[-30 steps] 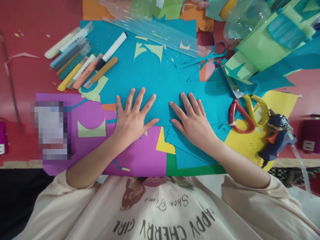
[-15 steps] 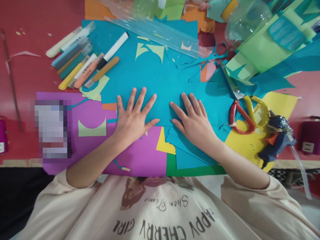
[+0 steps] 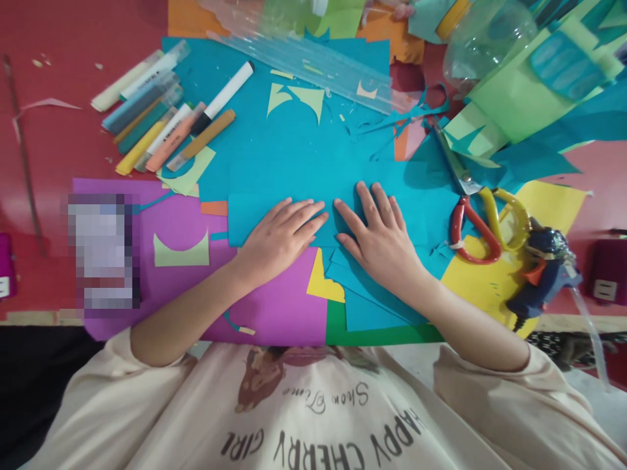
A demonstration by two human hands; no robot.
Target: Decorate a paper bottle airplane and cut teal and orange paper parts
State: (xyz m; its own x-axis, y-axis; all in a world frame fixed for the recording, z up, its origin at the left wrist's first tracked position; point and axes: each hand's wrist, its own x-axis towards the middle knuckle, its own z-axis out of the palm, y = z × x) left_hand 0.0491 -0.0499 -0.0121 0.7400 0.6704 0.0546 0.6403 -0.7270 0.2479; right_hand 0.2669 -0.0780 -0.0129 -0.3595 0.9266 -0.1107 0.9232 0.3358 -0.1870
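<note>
A strip of blue paper (image 3: 294, 179) lies across the larger blue sheets in front of me. My left hand (image 3: 281, 238) rests flat on it, its fingers stretched toward the right and fairly close together. Just to the right, my right hand (image 3: 379, 235) presses flat on the same blue paper with fingers spread. The two hands are apart, with a narrow gap between their fingertips. Neither hand holds anything. Under and around the strip are a purple sheet (image 3: 274, 307), a small yellow piece (image 3: 321, 281) and a green sheet (image 3: 382, 335).
Several markers (image 3: 166, 124) lie at the upper left, above a blurred phone (image 3: 100, 254). On the right are scissors (image 3: 473, 209) with red and yellow handles and a blue glue gun (image 3: 543, 281). Clear sticks (image 3: 313, 65) and a clear plastic jar (image 3: 490, 46) sit at the back.
My left hand has turned toward the right and drawn its fingers together, shifting closer to my right hand. The right hand stays in place.
</note>
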